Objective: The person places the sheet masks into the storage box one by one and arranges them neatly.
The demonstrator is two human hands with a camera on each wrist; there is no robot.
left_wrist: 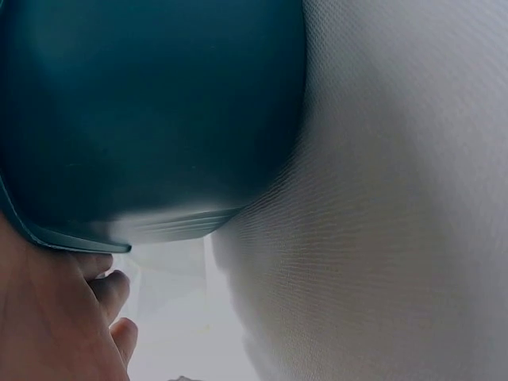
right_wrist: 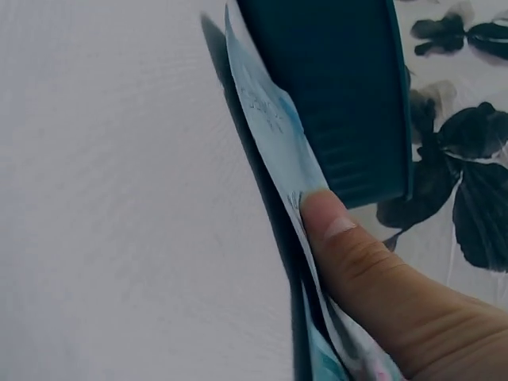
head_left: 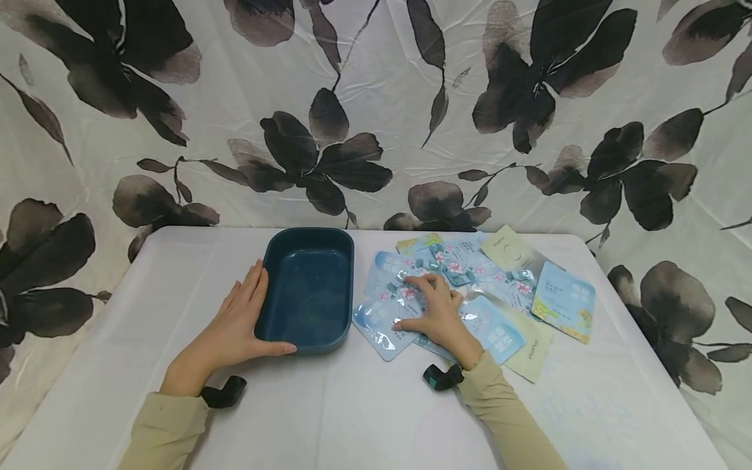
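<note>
A dark teal rectangular plastic bin [head_left: 305,294] stands upright on the table, left of the middle. My left hand [head_left: 235,329] rests against its left side, the fingers fairly straight along the wall and the thumb at the near rim. To the right of the bin, flat light blue sachets [head_left: 382,329] with floral print lie overlapping. Over them is my right hand [head_left: 437,313], thumb and fingers spread apart and bent a little. In the right wrist view, its thumb touches the face of a blue sachet [right_wrist: 270,135]; the other fingers are hidden there.
More sachets spread to the right, including pale green ones [head_left: 531,346] and a blue one with a yellow edge [head_left: 564,300]. A white cloth [head_left: 282,418] covers the table. Behind it hangs a floral curtain [head_left: 411,163]. A black device sits at each wrist.
</note>
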